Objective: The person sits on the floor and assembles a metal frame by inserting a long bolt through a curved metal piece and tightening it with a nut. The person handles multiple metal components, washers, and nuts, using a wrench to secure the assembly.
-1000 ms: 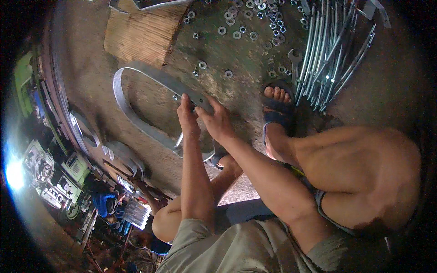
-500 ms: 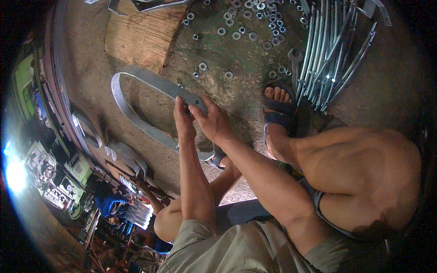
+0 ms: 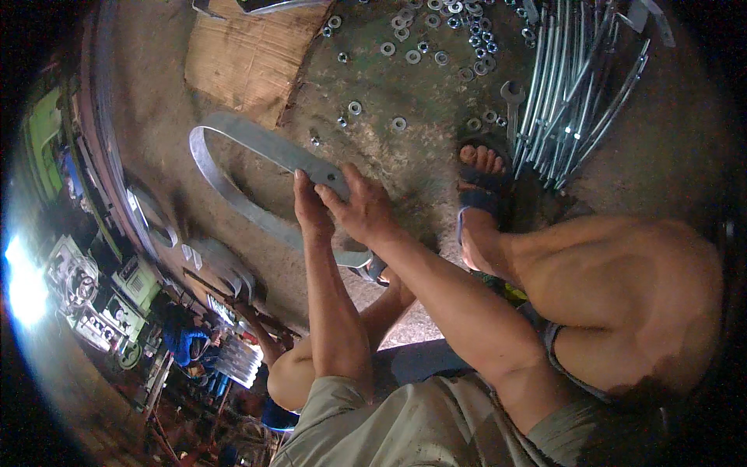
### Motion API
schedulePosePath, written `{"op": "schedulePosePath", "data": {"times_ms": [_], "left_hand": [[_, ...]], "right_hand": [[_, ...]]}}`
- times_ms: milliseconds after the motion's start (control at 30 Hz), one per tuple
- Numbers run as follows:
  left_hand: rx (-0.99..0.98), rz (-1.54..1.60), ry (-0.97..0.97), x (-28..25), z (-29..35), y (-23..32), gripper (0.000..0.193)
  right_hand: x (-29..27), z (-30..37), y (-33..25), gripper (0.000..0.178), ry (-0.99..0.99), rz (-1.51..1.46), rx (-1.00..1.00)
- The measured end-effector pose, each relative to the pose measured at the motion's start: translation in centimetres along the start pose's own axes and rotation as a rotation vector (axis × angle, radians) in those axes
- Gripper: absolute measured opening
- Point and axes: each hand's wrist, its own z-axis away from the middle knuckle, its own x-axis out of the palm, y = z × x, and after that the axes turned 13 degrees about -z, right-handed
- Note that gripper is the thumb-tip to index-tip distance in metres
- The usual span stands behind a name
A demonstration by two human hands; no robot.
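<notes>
A flat grey metal strap (image 3: 257, 140), bent into a long U, is held in front of me. Its curve points away to the left, and a bolt hole shows near the end of the upper leg. My left hand (image 3: 313, 212) is closed on that leg, thumb on its flat face. Just past the hole, my right hand (image 3: 366, 208) grips the end, with thumb and fingers on either side. The lower leg runs behind my left forearm and comes out near my left sandal.
Nuts and washers (image 3: 412, 57) are scattered on the floor ahead. A wrench (image 3: 512, 101) lies beside a pile of metal rods (image 3: 554, 101) at the right. Cardboard (image 3: 241, 54) lies far left, with more bent straps (image 3: 152, 216) leftward. My sandalled right foot (image 3: 481, 173) is near the rods.
The strap has turned a little in my hands, and its hole now shows more plainly. My right hand has shifted slightly at the strap's end. The floor things sit slightly further right in view.
</notes>
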Motion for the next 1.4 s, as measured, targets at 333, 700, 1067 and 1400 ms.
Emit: {"op": "schedulePosePath", "data": {"times_ms": [333,700,1067,1400], "left_hand": [[0.041,0.118,-0.046,-0.6,0.6,0.6,0.050],[0.087,0.139,-0.038,-2.4,1.5,-0.1,0.048],[0.146,-0.401,-0.080,-2.5,3.1,0.5,0.045],[0.238,-0.629,-0.104,-3.0,3.5,-0.7,0.031]], "right_hand": [[0.0,0.2,-0.7,0.052,-0.066,0.013,-0.033],[0.2,0.8,-0.6,0.048,-0.107,-0.023,-0.030],[-0.1,1.4,1.2,0.060,-0.177,-0.042,0.112],[-0.8,1.5,0.9,0.061,-0.171,0.003,0.143]]}}
